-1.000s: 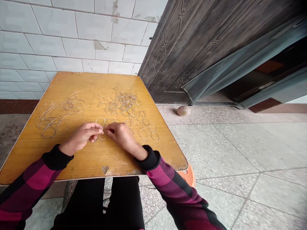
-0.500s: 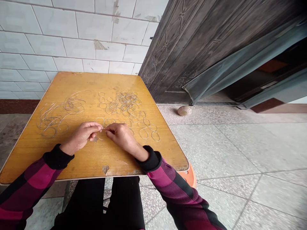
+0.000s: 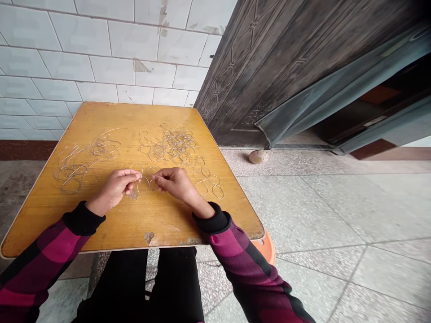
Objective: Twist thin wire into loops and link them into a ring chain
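Note:
My left hand (image 3: 112, 188) and my right hand (image 3: 175, 183) hover over the middle of a yellow wooden tabletop (image 3: 161, 224), fingertips close together. The left fingers pinch a thin silver wire loop (image 3: 135, 171). The right fingers pinch a second wire loop (image 3: 153, 178), and the two loops seem joined, though the fingers hide the spot. Beyond my hands lies a cluster of interlinked wire loops (image 3: 175, 146). A tangle of loose wire (image 3: 82, 166) sits to the left, and a short chain of loops (image 3: 208, 181) lies to the right.
A white tiled wall (image 3: 101, 54) rises behind the table, and a dark embossed door (image 3: 269, 76) stands to the right. A small round ball (image 3: 258, 156) rests on the terrazzo floor (image 3: 319, 211). An orange plastic object (image 3: 267, 246) pokes out beneath the table's right corner.
My fingertips have drawn slightly apart, and the wire loops have shifted with them. The left-hand loop now stands up above the fingers. The loops on the table look unchanged.

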The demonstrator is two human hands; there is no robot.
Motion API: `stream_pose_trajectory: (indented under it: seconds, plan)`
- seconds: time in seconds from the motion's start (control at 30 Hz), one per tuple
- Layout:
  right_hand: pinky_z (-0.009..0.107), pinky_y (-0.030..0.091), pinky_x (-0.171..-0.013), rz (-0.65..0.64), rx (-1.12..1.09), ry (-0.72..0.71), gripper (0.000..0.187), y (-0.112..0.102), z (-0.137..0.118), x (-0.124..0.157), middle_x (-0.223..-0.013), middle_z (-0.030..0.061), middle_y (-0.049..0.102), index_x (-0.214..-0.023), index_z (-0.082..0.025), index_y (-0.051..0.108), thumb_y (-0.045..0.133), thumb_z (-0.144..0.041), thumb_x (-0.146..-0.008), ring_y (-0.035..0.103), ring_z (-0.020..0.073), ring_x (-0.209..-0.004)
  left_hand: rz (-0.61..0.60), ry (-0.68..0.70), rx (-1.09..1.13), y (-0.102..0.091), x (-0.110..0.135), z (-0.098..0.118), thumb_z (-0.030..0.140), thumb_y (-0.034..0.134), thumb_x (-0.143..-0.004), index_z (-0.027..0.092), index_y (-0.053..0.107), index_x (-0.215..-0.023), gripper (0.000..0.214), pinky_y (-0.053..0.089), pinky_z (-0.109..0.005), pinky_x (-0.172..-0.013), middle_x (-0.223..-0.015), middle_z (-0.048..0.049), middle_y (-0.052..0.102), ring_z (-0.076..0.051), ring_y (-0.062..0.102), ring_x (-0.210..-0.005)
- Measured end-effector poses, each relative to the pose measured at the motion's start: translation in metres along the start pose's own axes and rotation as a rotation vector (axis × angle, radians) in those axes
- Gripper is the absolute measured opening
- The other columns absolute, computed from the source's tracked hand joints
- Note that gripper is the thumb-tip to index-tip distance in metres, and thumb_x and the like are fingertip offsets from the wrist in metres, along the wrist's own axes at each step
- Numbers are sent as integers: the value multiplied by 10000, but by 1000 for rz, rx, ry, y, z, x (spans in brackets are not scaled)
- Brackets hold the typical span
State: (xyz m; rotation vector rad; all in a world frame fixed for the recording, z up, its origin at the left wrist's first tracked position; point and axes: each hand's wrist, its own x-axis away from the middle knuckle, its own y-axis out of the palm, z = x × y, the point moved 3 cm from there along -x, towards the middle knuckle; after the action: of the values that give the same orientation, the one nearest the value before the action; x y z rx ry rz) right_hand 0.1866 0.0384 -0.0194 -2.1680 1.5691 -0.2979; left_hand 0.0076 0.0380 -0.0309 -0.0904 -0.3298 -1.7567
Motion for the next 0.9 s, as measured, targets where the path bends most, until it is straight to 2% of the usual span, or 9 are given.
stream_pose_trajectory:
  seconds: [0.2,0.33,0.5,0.6,0.73,0.9]
  plan:
    - [208,469,-500,-83,-237,67,322,9,7,-3,-557,-6,605,-690,-142,645,608,-438,-812,556,80,-491,19,23,46,-2,-1,-1,254,722,-632,110,646,-690,173,250,-177,-402,-686,-16,570,-35,396,-475]
    - [203,475,-497,-82,-309,82,314,9,8,-5,-554,-19,591,-725,-140,644,649,-449,-782,551,74,-497,2,38,-7,1,0,-1,270,704,-638,115,639,-666,170,235,-190,-407,-638,-9,552,-44,386,-467]
    - [206,484,-519,-45,-389,90,281,9,9,-7,-620,-23,606,-838,-150,640,668,-423,-776,572,75,-534,-50,51,-89,5,2,-1,298,671,-662,129,622,-625,179,217,-213,-417,-568,4,517,-50,350,-442]
    - [212,495,-530,-29,-465,102,297,10,9,-8,-651,-22,617,-892,-153,627,678,-419,-770,582,78,-548,-125,31,-131,8,4,-2,301,649,-681,138,625,-624,175,219,-223,-430,-582,0,536,-50,346,-440]
    - [206,500,-538,-31,-512,123,312,9,8,-8,-642,-22,624,-871,-153,632,692,-438,-759,588,77,-559,-212,5,-215,12,8,-3,306,636,-706,147,619,-610,186,221,-227,-444,-500,30,462,-56,330,-433]
    - [194,494,-512,-36,-582,143,333,10,10,-10,-639,-24,635,-754,-153,636,743,-464,-698,573,62,-523,-261,-4,-255,13,9,-4,316,635,-740,147,619,-643,196,231,-223,-446,-511,33,448,-62,338,-455]
